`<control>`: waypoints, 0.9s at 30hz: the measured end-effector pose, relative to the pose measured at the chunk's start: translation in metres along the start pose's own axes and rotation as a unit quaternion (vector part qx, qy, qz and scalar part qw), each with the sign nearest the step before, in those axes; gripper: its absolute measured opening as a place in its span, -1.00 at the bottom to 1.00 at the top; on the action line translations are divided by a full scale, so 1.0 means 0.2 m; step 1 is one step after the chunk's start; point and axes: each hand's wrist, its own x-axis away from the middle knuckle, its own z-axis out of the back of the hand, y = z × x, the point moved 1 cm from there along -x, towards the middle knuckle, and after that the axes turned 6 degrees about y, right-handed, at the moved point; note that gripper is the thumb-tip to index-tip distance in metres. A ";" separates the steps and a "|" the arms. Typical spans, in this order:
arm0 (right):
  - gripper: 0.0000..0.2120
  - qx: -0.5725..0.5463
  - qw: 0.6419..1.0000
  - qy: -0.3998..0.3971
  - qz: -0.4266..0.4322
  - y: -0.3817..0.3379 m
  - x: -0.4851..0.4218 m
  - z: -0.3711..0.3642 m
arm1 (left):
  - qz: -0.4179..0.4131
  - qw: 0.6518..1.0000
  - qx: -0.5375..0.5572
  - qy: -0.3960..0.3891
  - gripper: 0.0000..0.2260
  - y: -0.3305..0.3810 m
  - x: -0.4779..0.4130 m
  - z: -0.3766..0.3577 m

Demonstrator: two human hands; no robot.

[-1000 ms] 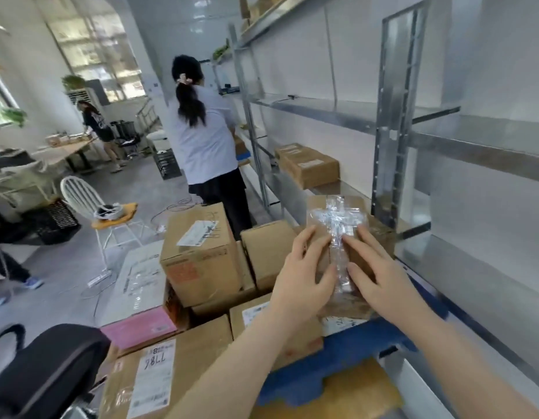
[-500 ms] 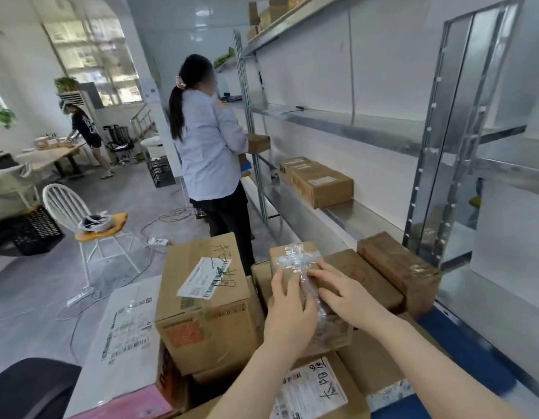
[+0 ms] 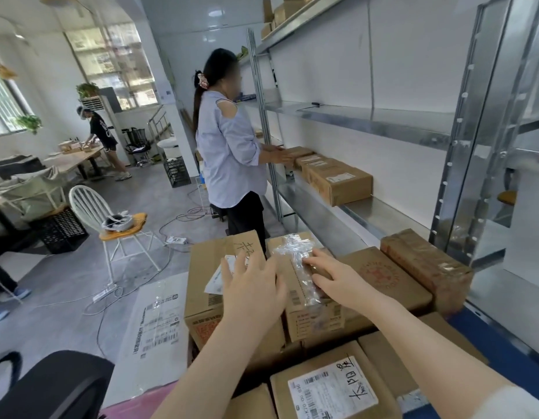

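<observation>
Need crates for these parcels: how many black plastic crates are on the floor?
2. One black crate sits by the white chair at the left; the other crate stands beyond the person at the shelves. More may be hidden behind furniture.

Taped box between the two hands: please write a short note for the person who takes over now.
Left hand: open, fingers spread, at the left edge of the taped box; whether it touches is blurred.
Right hand: open, fingers flat on the box's taped top.
Done: the box rests between the labelled carton and the carton with the red round print.
Left: probably to grip a carton and move it to the metal shelf; neither hand grips anything.
</observation>
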 end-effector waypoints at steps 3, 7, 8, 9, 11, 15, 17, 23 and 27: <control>-0.56 -0.003 1.000 -0.010 0.012 -0.03 -0.02 -0.06 | 0.037 0.999 0.006 -0.035 -0.57 -0.08 0.05 -0.06; -0.57 -0.010 1.000 -0.006 0.014 -0.06 -0.04 -0.10 | 0.047 0.998 0.008 -0.028 -0.51 -0.12 0.06 -0.10; -0.57 -0.007 1.000 0.001 0.014 -0.06 -0.04 -0.10 | 0.049 0.998 0.011 -0.031 -0.51 -0.12 0.05 -0.10; -0.58 -0.009 1.000 0.012 0.013 -0.07 -0.03 -0.09 | 0.050 0.998 0.015 -0.037 -0.50 -0.12 0.05 -0.09; -0.59 -0.027 0.998 0.048 0.006 -0.10 0.03 -0.07 | 0.050 0.998 0.016 -0.047 -0.50 -0.10 0.07 -0.06; -0.58 -0.015 0.992 0.122 -0.002 -0.11 0.31 0.09 | -0.025 0.998 0.065 -0.001 -0.50 0.10 0.09 0.07; -0.58 0.000 0.990 0.138 -0.034 -0.05 0.55 0.23 | -0.094 0.989 0.113 0.028 -0.47 0.32 0.09 0.12; -0.56 0.081 0.927 0.306 -0.200 0.25 1.58 0.80 | -0.290 0.920 0.262 0.005 -0.48 1.37 0.35 0.14; -0.58 0.116 0.834 0.436 -0.318 0.30 2.45 1.12 | -0.445 0.848 0.279 -0.071 -0.46 2.05 0.87 0.10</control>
